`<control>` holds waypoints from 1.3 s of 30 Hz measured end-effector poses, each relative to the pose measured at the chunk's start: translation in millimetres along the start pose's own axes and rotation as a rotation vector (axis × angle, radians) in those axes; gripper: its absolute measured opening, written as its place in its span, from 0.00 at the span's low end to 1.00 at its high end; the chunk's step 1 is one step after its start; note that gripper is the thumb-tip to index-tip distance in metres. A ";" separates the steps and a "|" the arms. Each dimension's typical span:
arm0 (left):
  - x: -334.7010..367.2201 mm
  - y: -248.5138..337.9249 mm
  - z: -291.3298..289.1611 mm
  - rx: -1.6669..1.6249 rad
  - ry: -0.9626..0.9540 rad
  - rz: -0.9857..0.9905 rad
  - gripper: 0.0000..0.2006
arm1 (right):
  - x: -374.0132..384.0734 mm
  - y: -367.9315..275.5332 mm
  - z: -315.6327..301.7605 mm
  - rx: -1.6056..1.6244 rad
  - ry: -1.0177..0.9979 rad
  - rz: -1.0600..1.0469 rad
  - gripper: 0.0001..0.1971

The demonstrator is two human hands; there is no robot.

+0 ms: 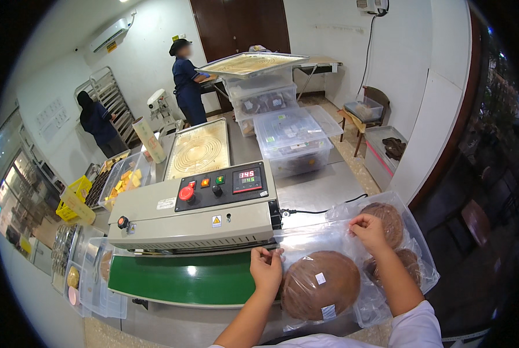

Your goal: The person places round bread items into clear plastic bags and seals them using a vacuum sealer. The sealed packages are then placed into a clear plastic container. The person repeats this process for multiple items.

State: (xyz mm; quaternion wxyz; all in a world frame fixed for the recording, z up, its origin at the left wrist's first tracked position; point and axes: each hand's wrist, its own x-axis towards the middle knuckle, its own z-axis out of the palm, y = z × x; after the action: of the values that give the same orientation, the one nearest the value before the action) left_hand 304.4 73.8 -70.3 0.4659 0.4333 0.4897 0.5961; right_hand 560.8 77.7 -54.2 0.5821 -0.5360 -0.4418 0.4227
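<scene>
A clear plastic bag [297, 240] is stretched between my two hands at the right end of a band sealer [190, 214]. Inside it lies a large, rounded brown piece [329, 284] that looks like dough, with small white labels on the plastic. My left hand [266, 269] pinches the bag's left corner beside the sealer's green belt [181, 279]. With its fingers pressed together, my right hand [368, 233] grips the opposite corner, above a clear plastic tub [425, 255]. More wrapped brown pieces [384, 223] sit in that tub.
Lidded clear tubs [294, 142] stand beyond the sealer, near a patterned tray [198, 151]. At left are a tub of yellow pieces [126, 182] and a yellow crate [74, 197]. A black cord [323, 211] runs right from the sealer. Two people [187, 84] [100, 124] work farther back.
</scene>
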 end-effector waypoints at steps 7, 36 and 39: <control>10.5 -5.8 -11.9 -0.012 0.025 -0.009 0.12 | 9.0 4.4 12.0 -0.020 -0.017 0.003 0.04; 24.9 12.0 -36.1 0.240 0.271 0.070 0.14 | 23.8 6.1 61.3 -0.130 -0.017 0.088 0.03; 24.6 13.0 -44.6 0.335 0.317 0.098 0.14 | 25.6 7.9 70.0 -0.142 -0.060 0.074 0.03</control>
State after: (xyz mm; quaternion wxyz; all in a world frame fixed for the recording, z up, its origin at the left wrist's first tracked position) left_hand 254.6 88.8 -62.4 0.2753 0.4286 0.6272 0.5892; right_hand 499.4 120.5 -58.1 0.5130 -0.5789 -0.4679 0.4275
